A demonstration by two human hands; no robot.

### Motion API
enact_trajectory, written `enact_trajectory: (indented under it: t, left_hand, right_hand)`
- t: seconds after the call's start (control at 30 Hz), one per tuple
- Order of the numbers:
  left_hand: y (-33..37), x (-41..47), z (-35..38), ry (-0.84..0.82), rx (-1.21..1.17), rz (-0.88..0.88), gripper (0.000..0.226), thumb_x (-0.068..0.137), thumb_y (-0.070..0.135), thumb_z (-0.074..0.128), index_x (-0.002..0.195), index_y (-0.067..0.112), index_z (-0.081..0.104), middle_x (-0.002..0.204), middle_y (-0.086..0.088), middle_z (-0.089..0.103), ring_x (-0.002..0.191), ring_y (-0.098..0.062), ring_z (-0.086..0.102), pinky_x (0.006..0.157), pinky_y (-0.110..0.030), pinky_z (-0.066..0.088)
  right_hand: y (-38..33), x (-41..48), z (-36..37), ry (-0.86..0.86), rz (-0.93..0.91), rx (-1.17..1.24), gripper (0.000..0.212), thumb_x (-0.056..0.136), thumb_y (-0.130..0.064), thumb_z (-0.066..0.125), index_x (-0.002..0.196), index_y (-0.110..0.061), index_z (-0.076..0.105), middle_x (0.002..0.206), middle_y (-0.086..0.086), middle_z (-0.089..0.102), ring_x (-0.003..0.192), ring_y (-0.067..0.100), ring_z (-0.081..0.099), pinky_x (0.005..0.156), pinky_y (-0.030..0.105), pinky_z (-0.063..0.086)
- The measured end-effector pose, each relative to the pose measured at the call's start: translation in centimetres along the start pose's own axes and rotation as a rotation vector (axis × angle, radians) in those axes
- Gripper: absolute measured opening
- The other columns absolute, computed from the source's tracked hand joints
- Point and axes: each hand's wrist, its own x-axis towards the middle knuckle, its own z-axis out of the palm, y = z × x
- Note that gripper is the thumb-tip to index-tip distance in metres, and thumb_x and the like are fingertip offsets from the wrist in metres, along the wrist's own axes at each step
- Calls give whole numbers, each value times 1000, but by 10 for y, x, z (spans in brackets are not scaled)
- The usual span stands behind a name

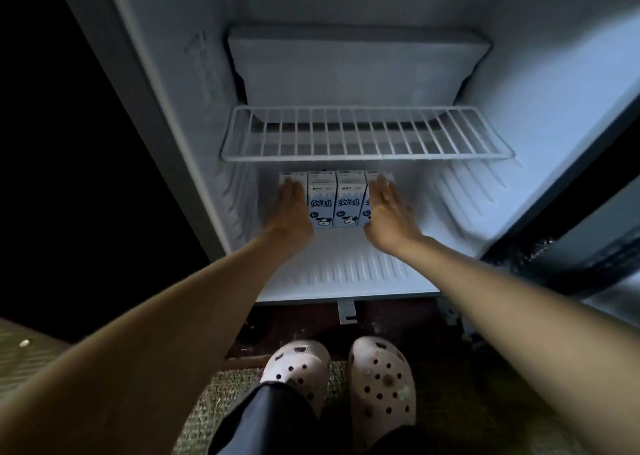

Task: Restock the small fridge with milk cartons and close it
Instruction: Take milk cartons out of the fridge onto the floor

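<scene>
Several white-and-blue milk cartons (334, 200) with a cow print stand upright in a row at the back of the fridge floor (346, 267), under the wire shelf (363, 134). My left hand (292, 207) lies with straight fingers against the front of the leftmost carton. My right hand (386, 209) lies flat, fingers straight, against the rightmost carton. The two middle cartons show fully between my hands. The fridge stands open.
The fridge door (588, 219) hangs open at the right. A white raised box (356, 67) fills the back of the upper space. My feet in pale perforated clogs (346, 375) stand on a woven mat in front of the fridge. Darkness lies to the left.
</scene>
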Motion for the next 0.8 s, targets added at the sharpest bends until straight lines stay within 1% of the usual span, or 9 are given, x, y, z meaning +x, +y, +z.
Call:
enact_trajectory:
  t: [0.17,0.33,0.4,0.47,0.53,0.57,0.63,0.73,0.8]
  left_hand:
    - [-10,35,8,77,89,54,83,81,9,63,147,5,12,155,-10,13,144,-28,15,112,-47,30]
    - [-15,22,24,171,145,93,79,84,3,53,147,3,7,157,-11,6,147,-25,1,113,-45,29]
    - [-17,11,32,191,106,93,80,84,-2,45,149,5,0,159,-8,-3,147,-22,-7,119,-44,18]
    - [-19,-2,38,203,69,88,81,84,-6,39,149,9,-7,159,-4,-12,147,-18,-14,122,-39,1]
    - [-21,-13,42,270,52,85,79,85,-9,37,150,11,-2,159,-3,-8,147,-18,-11,121,-34,-4]
    - [-22,-14,43,317,51,68,77,85,-10,37,150,12,2,159,-3,-3,147,-21,-7,121,-34,-2]
    - [-21,-9,40,390,71,19,74,85,-11,39,149,10,7,158,-8,3,147,-27,1,120,-36,4]
    - [-20,5,34,393,173,25,72,85,-5,50,147,8,15,153,-13,17,143,-29,16,115,-36,19]
    - [-22,9,35,297,189,39,64,83,0,58,140,9,30,143,-13,34,133,-28,34,105,-35,32]
  right_hand:
    - [8,27,10,12,29,-60,78,91,-9,47,149,-7,-7,158,9,-13,147,28,-11,118,53,9]
    - [12,23,25,121,-15,-90,78,90,-5,47,148,-4,-5,158,13,-9,146,30,-10,119,51,8]
    - [16,16,31,166,-38,-101,75,90,-5,46,148,-4,-2,158,14,-5,147,30,-7,119,50,8]
    - [20,9,36,236,-66,-115,72,88,-3,48,148,-2,9,157,17,7,147,33,5,117,50,13]
    - [25,2,44,379,-124,-144,69,75,3,60,139,4,34,147,24,34,136,39,34,109,53,29]
    - [29,2,48,444,-145,-153,68,67,7,65,131,6,45,136,25,47,126,40,47,103,54,38]
    - [35,3,53,519,-160,-131,67,58,12,66,123,7,52,124,26,56,114,41,57,94,52,48]
    - [40,10,55,492,-109,-38,73,62,18,63,131,6,44,131,28,49,121,46,49,95,52,47]
    - [39,11,54,407,-111,-23,73,65,16,65,133,2,43,136,25,46,126,43,43,94,50,50]
